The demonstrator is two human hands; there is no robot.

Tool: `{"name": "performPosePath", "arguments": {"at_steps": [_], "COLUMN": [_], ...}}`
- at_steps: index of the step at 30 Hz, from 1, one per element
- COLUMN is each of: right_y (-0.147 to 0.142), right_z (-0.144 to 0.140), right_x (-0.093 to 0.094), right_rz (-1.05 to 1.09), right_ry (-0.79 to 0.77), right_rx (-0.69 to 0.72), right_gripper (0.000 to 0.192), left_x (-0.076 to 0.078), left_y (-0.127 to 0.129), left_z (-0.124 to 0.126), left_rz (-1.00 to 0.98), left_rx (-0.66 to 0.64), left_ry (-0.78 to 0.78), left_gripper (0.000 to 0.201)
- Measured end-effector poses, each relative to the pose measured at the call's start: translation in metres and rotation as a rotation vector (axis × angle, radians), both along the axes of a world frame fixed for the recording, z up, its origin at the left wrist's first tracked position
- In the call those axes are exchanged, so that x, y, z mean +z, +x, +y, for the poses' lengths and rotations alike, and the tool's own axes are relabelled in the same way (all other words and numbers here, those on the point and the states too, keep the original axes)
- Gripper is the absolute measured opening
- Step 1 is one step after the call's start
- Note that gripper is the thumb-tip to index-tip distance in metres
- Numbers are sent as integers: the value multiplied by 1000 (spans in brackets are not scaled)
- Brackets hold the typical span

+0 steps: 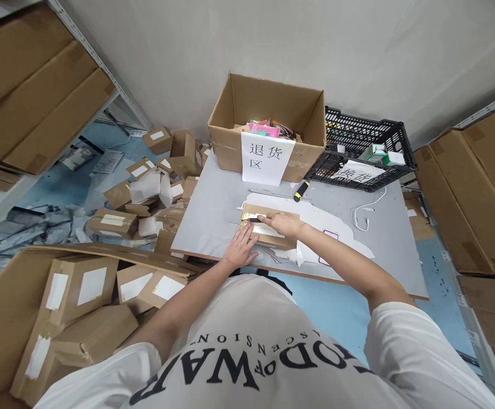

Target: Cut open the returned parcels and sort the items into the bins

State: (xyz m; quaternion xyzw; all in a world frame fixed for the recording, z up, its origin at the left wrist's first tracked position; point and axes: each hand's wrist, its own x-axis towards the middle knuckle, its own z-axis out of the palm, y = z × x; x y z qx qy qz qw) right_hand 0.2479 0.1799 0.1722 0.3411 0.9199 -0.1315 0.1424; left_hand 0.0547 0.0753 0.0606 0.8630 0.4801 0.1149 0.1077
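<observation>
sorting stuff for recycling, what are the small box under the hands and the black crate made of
Small box: looks like brown corrugated cardboard, matte, with glossy tape along its seam. Black crate: probably moulded plastic, judging by its lattice walls and slight sheen.

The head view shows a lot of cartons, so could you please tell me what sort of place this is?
Probably a warehouse packing or returns room. Small labelled parcels lie heaped on the floor, flat cartons fill a metal rack, and an open cardboard box with a paper sign stands on the grey table.
</observation>
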Motion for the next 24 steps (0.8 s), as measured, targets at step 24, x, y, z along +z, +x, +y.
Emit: {"name": "performPosePath", "arguments": {"at_steps": [24], "right_y": [29], "right_z": [-3], "right_x": [11], "right_rz": [-190], "right_ry": [5], "right_rx": [68], "right_gripper": [52], "left_x": [3], "left_y": [2], "left_z": [-1], "left_rz": [169], "left_rx": [6], "left_ry": [14], "left_gripper": [67]}}
